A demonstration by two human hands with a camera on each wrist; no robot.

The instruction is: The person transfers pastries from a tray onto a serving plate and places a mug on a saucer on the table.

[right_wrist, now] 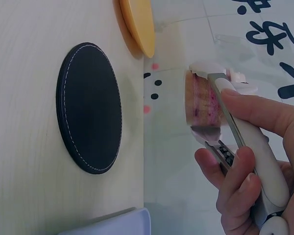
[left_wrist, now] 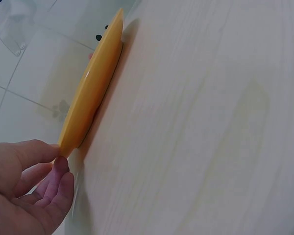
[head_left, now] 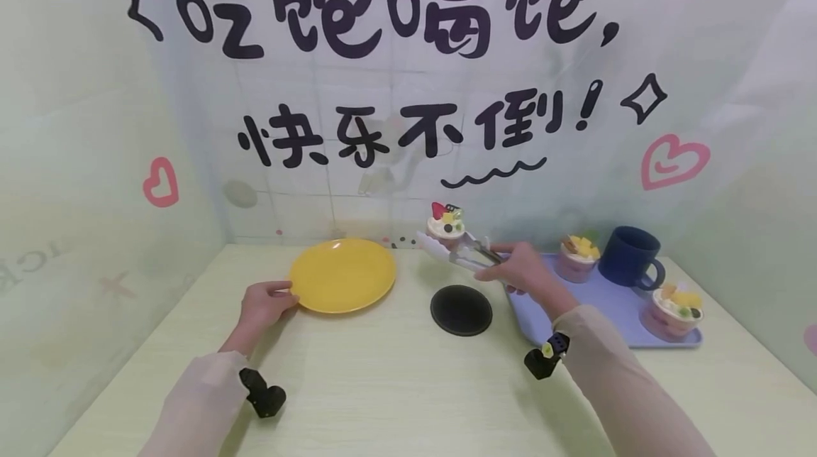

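Observation:
My left hand (head_left: 264,304) pinches the left rim of a yellow plate (head_left: 345,276) between thumb and fingers; the left wrist view shows the plate (left_wrist: 90,88) edge-on, low over the table. My right hand (head_left: 520,269) grips a pair of tongs (head_left: 469,255) with pale tips. Between those tips is a dessert cup (head_left: 445,226) topped with cream, a strawberry and fruit pieces, held up off the table. In the right wrist view, pink and brown layers show through the side of the cup (right_wrist: 203,100). Below it lies a round black coaster (head_left: 461,310).
A lavender tray (head_left: 593,318) stands at the right. On it are a dark blue mug (head_left: 628,257) and two more fruit-topped dessert cups, one dessert cup (head_left: 577,258) at the back and another dessert cup (head_left: 671,311) near the right edge. A printed sheet (head_left: 396,88) hangs behind the table.

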